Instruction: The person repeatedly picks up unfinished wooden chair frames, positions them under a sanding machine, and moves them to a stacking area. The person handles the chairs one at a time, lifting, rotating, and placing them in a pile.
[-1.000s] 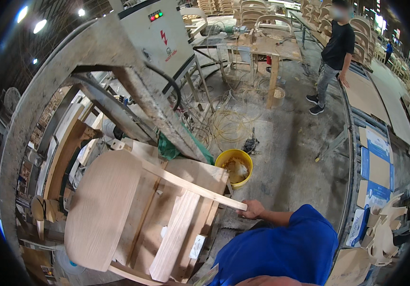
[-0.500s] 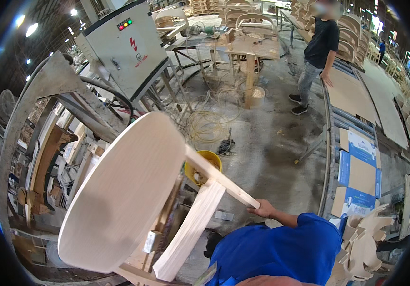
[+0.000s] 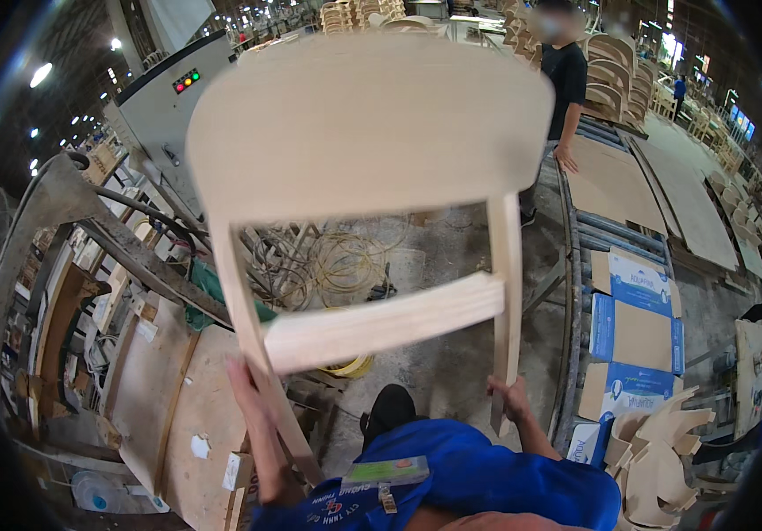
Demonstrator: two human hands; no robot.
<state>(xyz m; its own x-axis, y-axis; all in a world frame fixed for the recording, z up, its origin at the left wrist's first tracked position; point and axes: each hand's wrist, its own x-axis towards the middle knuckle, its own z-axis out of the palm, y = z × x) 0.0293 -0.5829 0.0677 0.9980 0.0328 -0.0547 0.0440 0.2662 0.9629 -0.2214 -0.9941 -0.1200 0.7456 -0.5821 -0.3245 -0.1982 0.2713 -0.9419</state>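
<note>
A pale wooden chair back point(image 3: 372, 133) is raised in front of me, its broad curved panel at the top. Two straight posts run down from the panel, and a curved crossbar point(image 3: 390, 323) joins them. Low on the right post, my right hand point(image 3: 511, 398) is closed around the wood. My left hand point(image 3: 255, 411) grips the lower left post from its outer side; some of its fingers are hidden behind the wood, and the hand is slightly blurred.
A roller conveyor with flattened cardboard point(image 3: 638, 341) runs along the right, where a person in black point(image 3: 562, 88) stands. Curved wooden pieces point(image 3: 655, 460) lie lower right. Left are a metal machine frame point(image 3: 124, 239) and control cabinet point(image 3: 173, 124). Coiled hoses point(image 3: 346, 265) lie on the floor beyond a yellow bucket point(image 3: 350, 365).
The chair back has swung from the left to the centre and turned upright, panel up. My left hand, hidden before, now shows on the left post; my right hand still holds its post.
</note>
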